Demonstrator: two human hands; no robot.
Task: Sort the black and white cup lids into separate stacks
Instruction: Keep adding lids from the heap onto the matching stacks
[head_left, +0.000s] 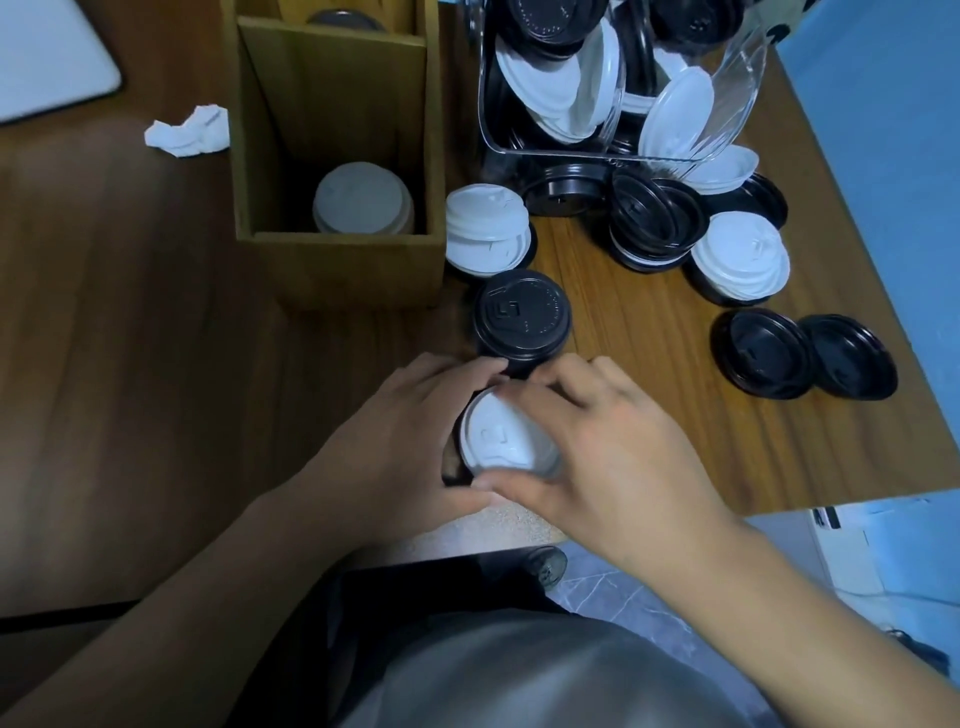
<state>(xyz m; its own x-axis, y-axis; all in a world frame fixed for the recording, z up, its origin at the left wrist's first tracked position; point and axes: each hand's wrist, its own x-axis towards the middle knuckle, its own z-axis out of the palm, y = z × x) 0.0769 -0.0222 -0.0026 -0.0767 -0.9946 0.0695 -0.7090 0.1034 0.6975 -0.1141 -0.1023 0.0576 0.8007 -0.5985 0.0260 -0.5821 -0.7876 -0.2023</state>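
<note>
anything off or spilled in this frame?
Yes. The clear container lies tipped on its side, with black and white lids spilled from its mouth onto the table. A crumpled tissue lies left of the wooden box. The left hand and right hand grip a white lid at the table's near edge.

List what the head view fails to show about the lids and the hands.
1. Head view: the rim of the white lid and whatever sits beneath it, covered by the left hand and right hand gripping it.
2. Head view: the top of the clear container, cut off by the upper edge; its lid count is unreadable.
3. Head view: the rear compartment of the wooden box, cut off by the same edge.
</note>
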